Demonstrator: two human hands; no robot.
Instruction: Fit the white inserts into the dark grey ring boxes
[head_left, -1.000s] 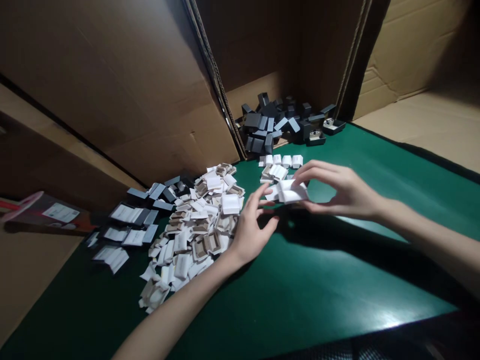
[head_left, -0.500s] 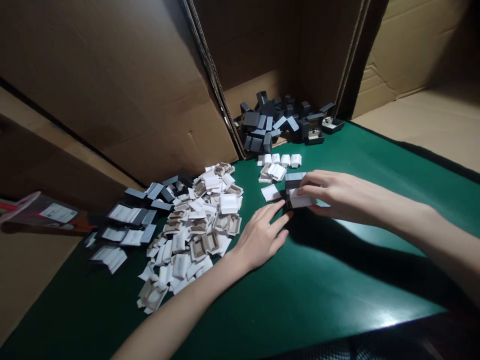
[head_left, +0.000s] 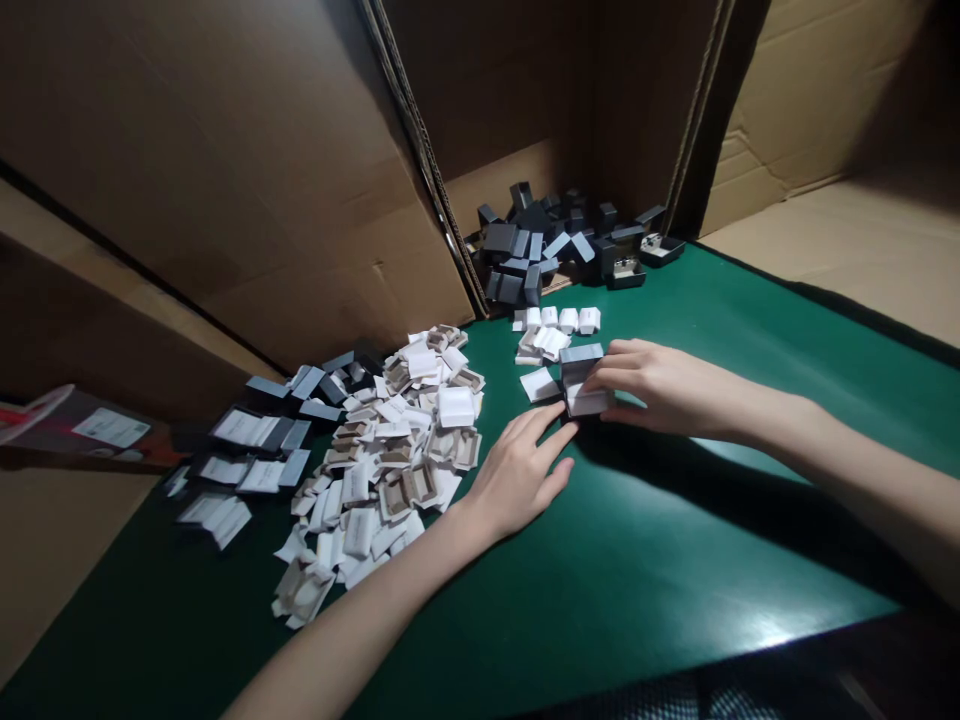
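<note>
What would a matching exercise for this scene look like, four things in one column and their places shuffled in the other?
Column one: 1 right hand; 2 left hand; 3 pile of white inserts; 4 heap of dark boxes.
Column two: A in the open cardboard carton at the back; B flat on the green mat, fingertips by the small grey box; C gripping that box; D on the mat, left of the left hand.
Pairs: 1-C, 2-B, 3-D, 4-A.

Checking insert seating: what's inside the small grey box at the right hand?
A white paper insert shows in the small grey box. Fingers of the right hand cover one side; anything under it is hidden.
</note>
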